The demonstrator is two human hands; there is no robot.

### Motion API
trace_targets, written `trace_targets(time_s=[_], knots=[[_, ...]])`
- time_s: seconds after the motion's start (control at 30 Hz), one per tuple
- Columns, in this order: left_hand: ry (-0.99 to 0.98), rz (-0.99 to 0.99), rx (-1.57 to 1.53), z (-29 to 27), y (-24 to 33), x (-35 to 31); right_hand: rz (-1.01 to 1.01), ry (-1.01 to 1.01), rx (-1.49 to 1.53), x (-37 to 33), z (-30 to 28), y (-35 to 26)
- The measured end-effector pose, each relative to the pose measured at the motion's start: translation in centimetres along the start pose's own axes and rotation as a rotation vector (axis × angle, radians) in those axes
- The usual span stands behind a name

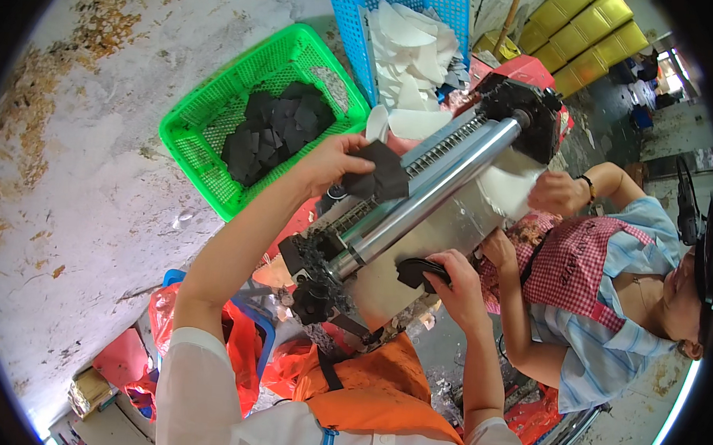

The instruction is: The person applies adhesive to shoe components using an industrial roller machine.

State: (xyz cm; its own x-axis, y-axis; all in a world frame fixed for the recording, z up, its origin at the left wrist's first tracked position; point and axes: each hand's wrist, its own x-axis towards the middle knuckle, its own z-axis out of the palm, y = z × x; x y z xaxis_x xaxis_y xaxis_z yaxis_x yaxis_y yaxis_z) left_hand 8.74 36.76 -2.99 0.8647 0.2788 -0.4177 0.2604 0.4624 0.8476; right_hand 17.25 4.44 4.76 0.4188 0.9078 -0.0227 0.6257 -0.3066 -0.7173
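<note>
A roller machine with a shiny metal cylinder (441,198) lies aslant in front of me. On its far left side, my left hand (333,164) pinches a flat black piece (378,172) of thin sheet material between thumb and fingers, over the spring-lined edge. My right hand (459,287) grips a small stack of black pieces (418,273) on the near side, above the machine's metal plate (381,291). Whether the left hand holds one piece or more, I cannot tell.
A green basket (188,155) holds black pieces at the left; behind it a blue basket (350,31) holds white pieces. At the right, a co-worker in a checked apron (566,259) has hands by a white sheet (507,189) on the machine. Yellow boxes (587,34) stand far back.
</note>
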Motion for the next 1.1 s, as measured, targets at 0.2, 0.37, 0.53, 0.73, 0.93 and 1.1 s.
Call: trace_targets(time_s=[0.2, 0.37, 0.53, 0.73, 0.93, 1.1], knots=[[0.879, 0.405, 0.626, -7.4, -0.9, 3.9, -0.089, 0.146, -0.175, 0.1, 1.5, 0.1], [0.264, 0.421, 0.657, -2.3, -1.4, 2.1, -0.162, 0.298, -0.085, 1.9, 2.5, 0.3], [-0.311, 0.01, 0.505, 3.9, -0.2, -1.1, -0.004, 0.163, 0.7, 2.1, 1.1, 0.0], [-0.172, -0.16, 0.31, 2.9, 2.5, -2.0, -0.064, 0.116, -0.112, 0.0, 0.8, 0.7], [-0.245, -0.147, -0.023, 3.2, 2.9, -2.0, -0.227, 0.414, -0.243, 2.2, 3.2, 0.8], [-0.237, -0.192, 0.199, 4.2, 1.2, -1.9, 0.135, 0.14, 0.415, 0.7, 0.6, -0.1]])
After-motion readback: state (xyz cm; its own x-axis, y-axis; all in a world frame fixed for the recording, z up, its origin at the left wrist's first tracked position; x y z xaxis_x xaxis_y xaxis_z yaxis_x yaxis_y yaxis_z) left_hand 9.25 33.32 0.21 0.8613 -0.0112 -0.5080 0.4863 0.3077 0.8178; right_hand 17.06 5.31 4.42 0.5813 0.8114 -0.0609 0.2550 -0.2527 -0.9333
